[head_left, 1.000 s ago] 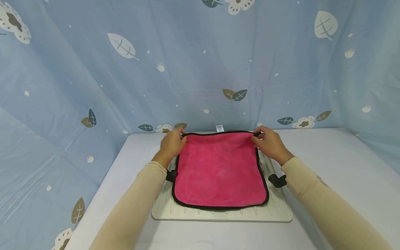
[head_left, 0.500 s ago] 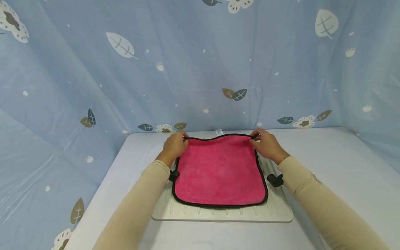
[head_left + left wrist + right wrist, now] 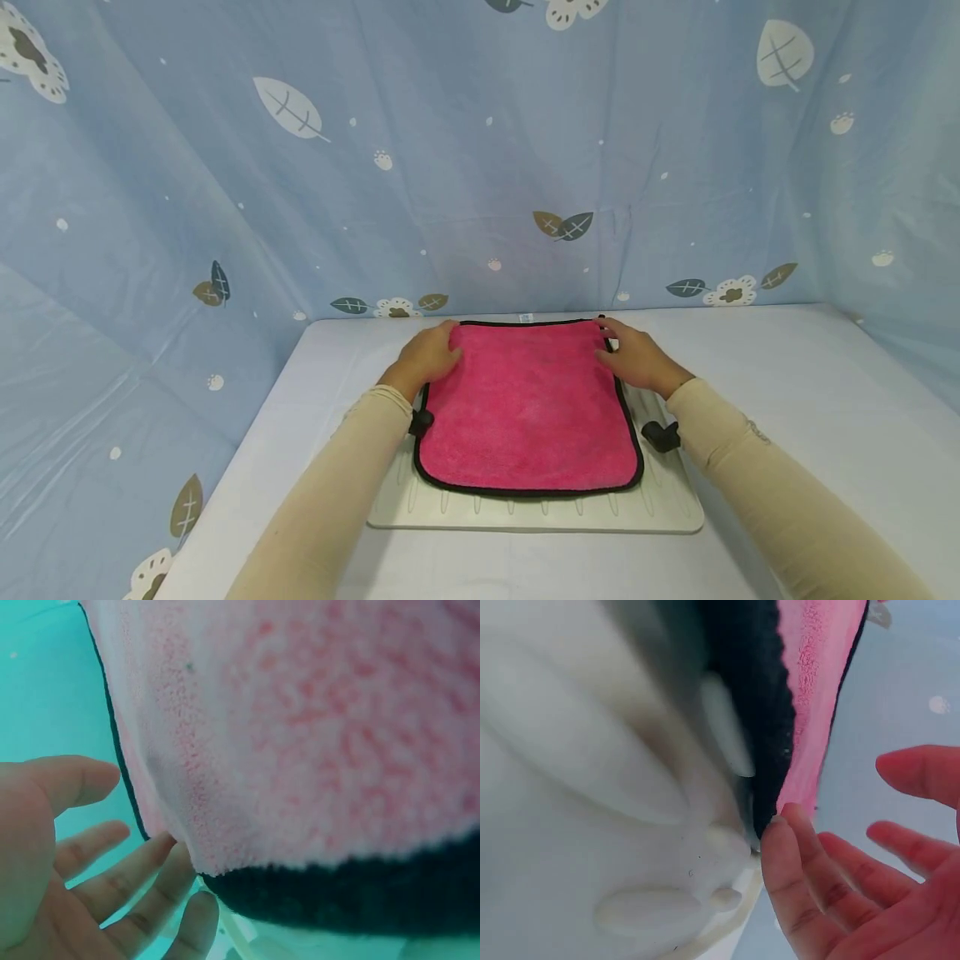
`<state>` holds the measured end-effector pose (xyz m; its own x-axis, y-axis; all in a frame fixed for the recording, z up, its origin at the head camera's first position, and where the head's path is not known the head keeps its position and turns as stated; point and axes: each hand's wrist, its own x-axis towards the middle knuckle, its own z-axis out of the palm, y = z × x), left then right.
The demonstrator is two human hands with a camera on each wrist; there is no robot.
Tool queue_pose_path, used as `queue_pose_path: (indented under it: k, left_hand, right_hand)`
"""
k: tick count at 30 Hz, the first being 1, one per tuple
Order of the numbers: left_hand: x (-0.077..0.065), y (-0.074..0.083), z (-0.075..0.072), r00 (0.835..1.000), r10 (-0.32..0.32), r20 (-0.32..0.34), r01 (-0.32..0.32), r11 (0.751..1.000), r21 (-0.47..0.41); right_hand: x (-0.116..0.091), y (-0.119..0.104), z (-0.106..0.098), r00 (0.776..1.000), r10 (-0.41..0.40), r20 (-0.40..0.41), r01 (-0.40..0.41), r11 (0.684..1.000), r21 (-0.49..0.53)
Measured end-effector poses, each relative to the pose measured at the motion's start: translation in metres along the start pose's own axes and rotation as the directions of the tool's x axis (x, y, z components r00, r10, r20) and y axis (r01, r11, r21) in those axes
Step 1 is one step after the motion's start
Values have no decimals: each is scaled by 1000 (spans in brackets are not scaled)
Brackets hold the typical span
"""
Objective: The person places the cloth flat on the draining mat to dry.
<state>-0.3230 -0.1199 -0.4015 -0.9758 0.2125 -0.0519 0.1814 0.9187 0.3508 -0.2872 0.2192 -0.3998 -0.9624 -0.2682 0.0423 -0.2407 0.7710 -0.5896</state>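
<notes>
A pink plush towel point(image 3: 528, 408) with a black border lies spread out, its small white label point(image 3: 527, 317) showing at the far edge. Beneath it is an off-white ribbed tray point(image 3: 536, 520). My left hand point(image 3: 429, 354) is at the towel's far left corner; in the left wrist view its thumb stands away while the fingertips point(image 3: 180, 855) touch the towel's side. At the far right corner is my right hand point(image 3: 636, 354). Its fingertips point(image 3: 780, 832) meet the black border in the right wrist view, with the thumb well apart.
A white-covered table point(image 3: 787, 400) carries the tray. Behind and to the left hangs a blue curtain point(image 3: 480, 167) with leaf and flower prints, close to the table's far edge. A black wrist mount point(image 3: 662, 435) sits beside the right forearm, and another point(image 3: 422, 422) beside the left.
Both hands pinched the far corners of the towel earlier and have now let go, with their fingers spread. The far edge, wavy half a second ago, has straightened, and the label shows less.
</notes>
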Motion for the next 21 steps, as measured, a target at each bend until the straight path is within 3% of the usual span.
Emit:
queue_pose_path:
  k: [4, 9, 14, 21]
  left_hand:
    - [-4, 1, 0, 1000, 18, -3, -18, 1000, 18]
    - [-18, 3, -2, 995, 77, -59, -73, 995, 75]
    - [-44, 7, -5, 980, 150, -133, -137, 985, 102]
    - [-87, 18, -4, 955, 237, -178, -219, 969, 111]
  right_hand:
    - [-8, -2, 2, 1000, -23, 13, 23, 1000, -5]
    - [-24, -9, 3, 993, -115, -32, 115, 993, -19]
    - [-46, -23, 4, 982, -174, -71, 171, 984, -44]
    - [-79, -41, 7, 974, -216, -68, 213, 976, -42]
